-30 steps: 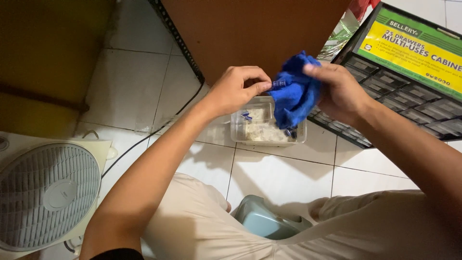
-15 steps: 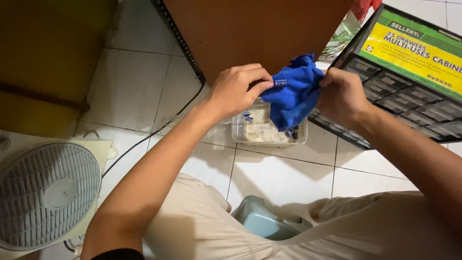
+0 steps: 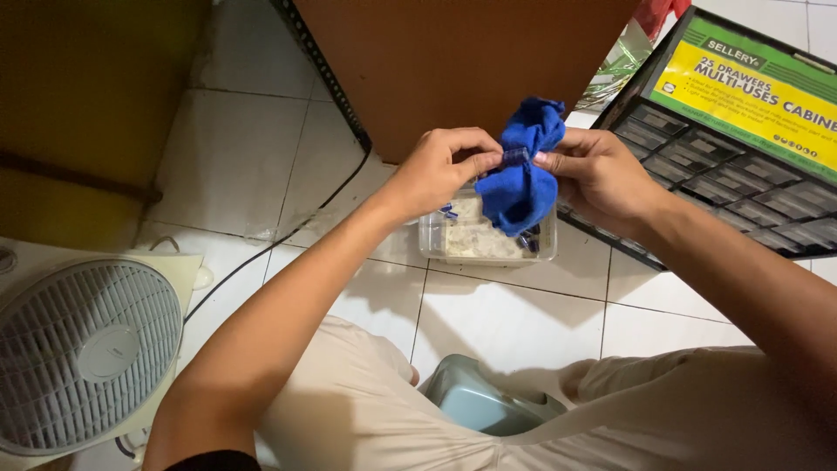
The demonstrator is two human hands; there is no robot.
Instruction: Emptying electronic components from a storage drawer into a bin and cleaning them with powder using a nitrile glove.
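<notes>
A blue cloth (image 3: pixel 523 174) hangs between both hands over a small clear plastic tray (image 3: pixel 479 237) on the tiled floor. My left hand (image 3: pixel 440 167) pinches a small clear-and-blue part (image 3: pixel 514 156) against the cloth with thumb and forefinger. My right hand (image 3: pixel 597 174) grips the cloth from the other side, fingertips meeting the same small part. The tray holds whitish dust and a few small dark-blue bits. The cloth's lower end dips into the tray's right side.
A black multi-drawer parts cabinet (image 3: pixel 732 183) with a green and yellow label lies at the right. A brown cupboard panel (image 3: pixel 462 61) stands behind the tray. A white fan (image 3: pixel 83 349) sits at lower left, a black cable (image 3: pixel 288 244) crosses the tiles, and a pale-blue stool (image 3: pixel 479 401) shows between my legs.
Both hands have drawn closer together and now pinch a small part at the cloth's middle. The cloth has bunched up higher, with a tail sticking upward.
</notes>
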